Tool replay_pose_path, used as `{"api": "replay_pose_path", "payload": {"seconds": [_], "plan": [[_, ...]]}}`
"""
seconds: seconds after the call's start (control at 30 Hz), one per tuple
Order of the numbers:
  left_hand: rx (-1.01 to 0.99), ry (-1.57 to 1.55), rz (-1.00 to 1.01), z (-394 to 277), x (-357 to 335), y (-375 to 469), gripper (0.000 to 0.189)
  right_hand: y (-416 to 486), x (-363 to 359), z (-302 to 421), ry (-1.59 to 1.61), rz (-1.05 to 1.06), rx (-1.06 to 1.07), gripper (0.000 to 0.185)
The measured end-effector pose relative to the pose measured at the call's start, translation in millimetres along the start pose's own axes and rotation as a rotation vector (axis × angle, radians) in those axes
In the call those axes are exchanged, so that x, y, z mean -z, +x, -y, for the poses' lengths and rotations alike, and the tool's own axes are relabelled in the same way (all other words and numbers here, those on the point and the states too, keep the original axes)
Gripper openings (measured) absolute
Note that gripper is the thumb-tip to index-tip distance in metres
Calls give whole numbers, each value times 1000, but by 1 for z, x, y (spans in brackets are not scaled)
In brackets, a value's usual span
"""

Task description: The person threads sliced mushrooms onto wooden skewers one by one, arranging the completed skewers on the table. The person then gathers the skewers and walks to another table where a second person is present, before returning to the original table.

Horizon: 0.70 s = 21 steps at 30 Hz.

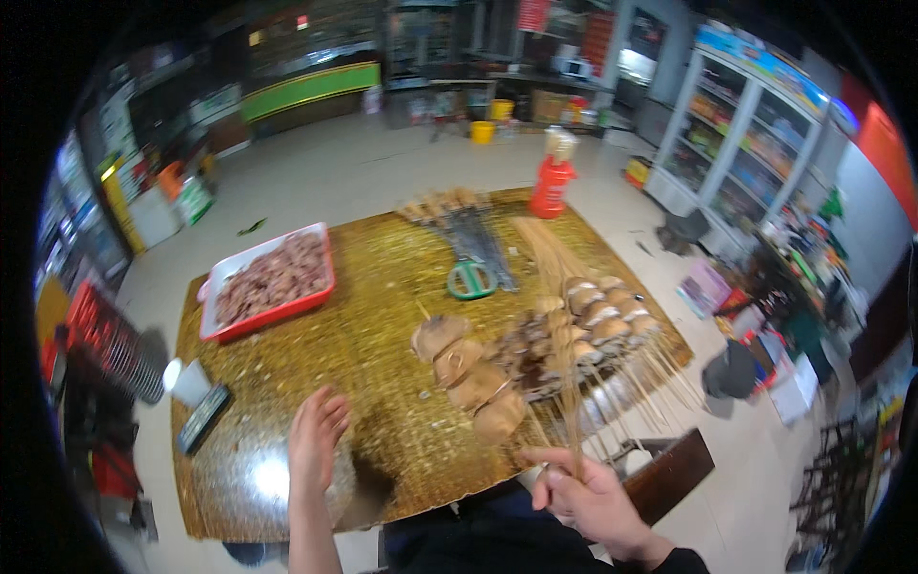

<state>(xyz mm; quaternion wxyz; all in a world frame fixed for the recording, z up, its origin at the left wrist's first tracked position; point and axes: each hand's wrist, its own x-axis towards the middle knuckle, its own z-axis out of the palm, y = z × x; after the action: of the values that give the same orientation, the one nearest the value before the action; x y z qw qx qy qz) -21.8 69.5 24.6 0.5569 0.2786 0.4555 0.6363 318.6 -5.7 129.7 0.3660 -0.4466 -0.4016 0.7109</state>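
Observation:
My right hand (584, 495) grips the lower ends of several thin wooden skewers (564, 351), which point away over the table. Just left of them lies a skewer of large brown mushroom caps (470, 373) on the patterned tabletop (373, 287). Behind and beside the held skewers, more skewered mushrooms (609, 316) are piled at the table's right, their sticks pointing toward the near right edge. My left hand (320, 430) hovers over the near left part of the table, fingers apart, holding nothing. Blur hides whether the held skewers bear anything.
A red-rimmed tray of raw meat pieces (272, 276) stands at the left. Green-handled scissors (472, 278) lie before metal skewers (477, 229). A red container (551, 186) stands at the far corner. White cups (188, 382) and a remote control (204, 418) sit at the left edge.

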Motion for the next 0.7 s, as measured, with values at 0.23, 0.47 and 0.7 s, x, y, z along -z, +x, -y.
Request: {"api": "replay_pose_path", "payload": {"seconds": [0.23, 0.47, 0.7], "plan": [[-164, 289, -202, 21, 38, -12, 26, -30, 51, 70, -270, -341, 358, 37], [-244, 569, -183, 32, 53, -23, 19, -3, 105, 111, -189, -412, 125, 35], [-261, 641, -204, 36, 69, -40, 18, -36, 106, 121, -669, -504, 64, 36]]}}
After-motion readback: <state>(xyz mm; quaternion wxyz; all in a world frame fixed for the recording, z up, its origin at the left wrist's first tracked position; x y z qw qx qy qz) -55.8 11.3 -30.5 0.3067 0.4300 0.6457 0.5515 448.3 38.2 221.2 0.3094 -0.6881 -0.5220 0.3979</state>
